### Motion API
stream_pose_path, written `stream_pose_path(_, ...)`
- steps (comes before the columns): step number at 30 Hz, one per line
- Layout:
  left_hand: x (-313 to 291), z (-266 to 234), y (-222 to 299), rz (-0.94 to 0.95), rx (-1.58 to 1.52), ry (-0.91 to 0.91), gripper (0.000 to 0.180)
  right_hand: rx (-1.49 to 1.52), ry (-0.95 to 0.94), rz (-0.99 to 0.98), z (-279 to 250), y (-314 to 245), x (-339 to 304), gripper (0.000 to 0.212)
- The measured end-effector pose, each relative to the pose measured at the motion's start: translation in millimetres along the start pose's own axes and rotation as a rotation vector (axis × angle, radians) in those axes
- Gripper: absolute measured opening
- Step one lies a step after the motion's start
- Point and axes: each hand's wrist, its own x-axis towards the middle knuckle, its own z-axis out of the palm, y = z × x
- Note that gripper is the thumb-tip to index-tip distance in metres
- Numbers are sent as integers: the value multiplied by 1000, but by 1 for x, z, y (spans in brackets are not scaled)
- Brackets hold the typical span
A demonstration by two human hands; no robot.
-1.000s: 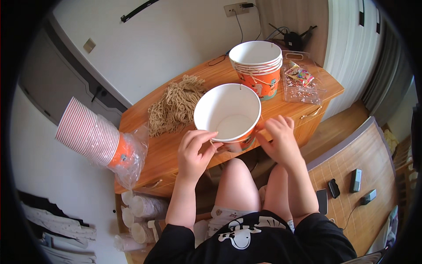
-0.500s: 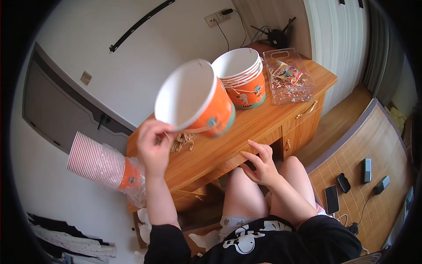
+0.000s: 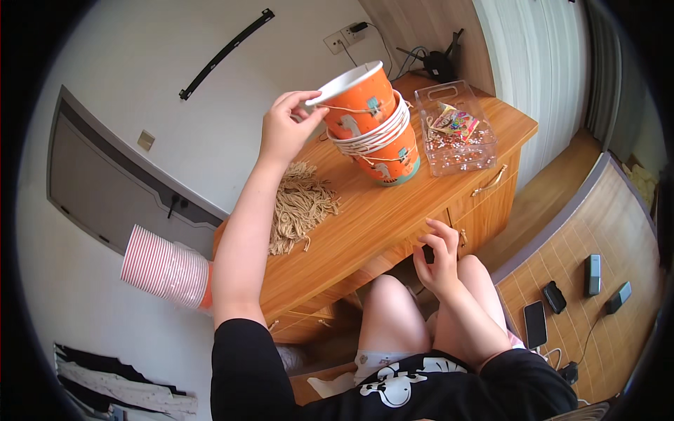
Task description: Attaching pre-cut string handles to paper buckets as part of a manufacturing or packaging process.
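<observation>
Handling: I am judging that centring the orange bucket [image 3: 365, 100] and letting it down straight is suiting the bucket stack [image 3: 385, 161] best. Placement: the orange bucket is sitting just right of the left hand [image 3: 289, 123], its lower end apparently inside the stack, far on the table [image 3: 351, 235]. Grip: the left hand is pinching its rim; the right hand [image 3: 443, 263] is hovering empty, nearer, fingers loosely parted.
</observation>
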Motion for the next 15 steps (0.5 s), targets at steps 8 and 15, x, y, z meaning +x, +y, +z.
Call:
stream_pose_path(8,-114,-96,2,68,359,-286,40,-15,2,55,-4,9,3,33)
stream_pose_path(15,-218,-306,-42,-131,1414,198,45,7,-70,41,15,2,1,30)
